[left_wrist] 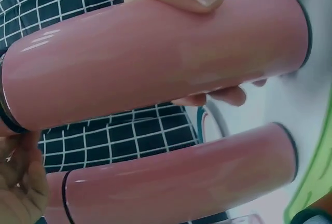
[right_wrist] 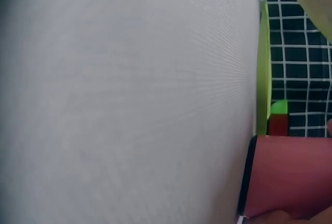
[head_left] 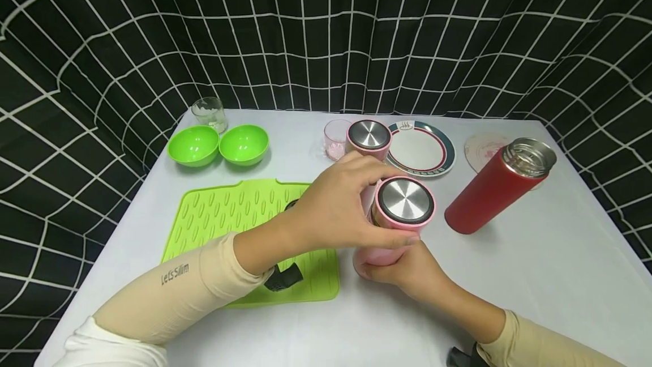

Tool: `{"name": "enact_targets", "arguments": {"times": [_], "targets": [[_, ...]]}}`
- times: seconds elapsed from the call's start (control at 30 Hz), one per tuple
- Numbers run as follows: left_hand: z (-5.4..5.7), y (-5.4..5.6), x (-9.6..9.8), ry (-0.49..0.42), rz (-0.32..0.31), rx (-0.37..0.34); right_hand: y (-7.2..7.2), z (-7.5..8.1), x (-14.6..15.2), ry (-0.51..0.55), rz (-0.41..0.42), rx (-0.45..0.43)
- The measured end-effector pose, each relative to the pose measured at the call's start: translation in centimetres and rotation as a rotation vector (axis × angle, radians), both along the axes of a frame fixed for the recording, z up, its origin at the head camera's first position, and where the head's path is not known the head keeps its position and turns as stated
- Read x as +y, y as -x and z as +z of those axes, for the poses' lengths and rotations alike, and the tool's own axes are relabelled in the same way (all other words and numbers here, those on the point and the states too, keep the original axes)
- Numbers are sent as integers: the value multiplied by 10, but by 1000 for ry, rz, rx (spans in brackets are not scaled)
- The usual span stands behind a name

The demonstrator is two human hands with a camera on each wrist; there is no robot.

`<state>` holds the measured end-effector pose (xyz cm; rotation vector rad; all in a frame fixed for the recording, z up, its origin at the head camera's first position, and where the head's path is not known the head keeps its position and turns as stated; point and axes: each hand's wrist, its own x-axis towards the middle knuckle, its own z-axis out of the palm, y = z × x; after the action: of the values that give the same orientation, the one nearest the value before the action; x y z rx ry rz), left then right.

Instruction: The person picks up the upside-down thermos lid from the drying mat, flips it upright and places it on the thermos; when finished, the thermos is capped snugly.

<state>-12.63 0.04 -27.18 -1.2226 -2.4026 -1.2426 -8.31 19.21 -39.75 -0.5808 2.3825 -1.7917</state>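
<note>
A pink thermos (head_left: 379, 256) with a steel-topped lid (head_left: 406, 200) stands upright in front of me. My left hand (head_left: 333, 203) grips its lid from the left, thumb in front and fingers behind. Lower down, my right hand (head_left: 419, 271) holds the body; in the left wrist view its thumb and fingertips wrap the pink thermos (left_wrist: 155, 53). The right wrist view catches the base of the thermos (right_wrist: 290, 177), at the white tabletop. Just behind stands a second pink thermos (head_left: 369, 136), lid on, partly hidden by my left hand.
A red thermos (head_left: 491, 191) without a lid is at right. Behind are a patterned plate (head_left: 445, 154), a pink glass (head_left: 335, 146) and a pale round mat (head_left: 481, 149). To the left lie a green mat (head_left: 214, 220), two green bowls (head_left: 244, 146) and a clear glass (head_left: 210, 112).
</note>
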Motion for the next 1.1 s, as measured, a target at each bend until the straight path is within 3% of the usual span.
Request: {"name": "enact_targets", "arguments": {"times": [0.23,0.37,0.5,0.67,0.8,0.93,1.1], "targets": [[-10,-1,-3,-16,-94,-102,1,0,0,6,26,6],[-12,-2,1,-47,-88,-132,0,2,0,19,31,-15],[-14,-1,4,-83,-86,-113,-1,3,0,20,17,-28],[-16,1,4,-96,-147,-84,1,1,-2,43,41,-3],[-20,1,3,-138,-183,-140,1,0,-2,48,58,3],[-25,0,2,-211,-174,-188,0,0,-1,12,38,3],[-27,0,2,-216,-186,-154,0,0,-1,-6,24,2]]}}
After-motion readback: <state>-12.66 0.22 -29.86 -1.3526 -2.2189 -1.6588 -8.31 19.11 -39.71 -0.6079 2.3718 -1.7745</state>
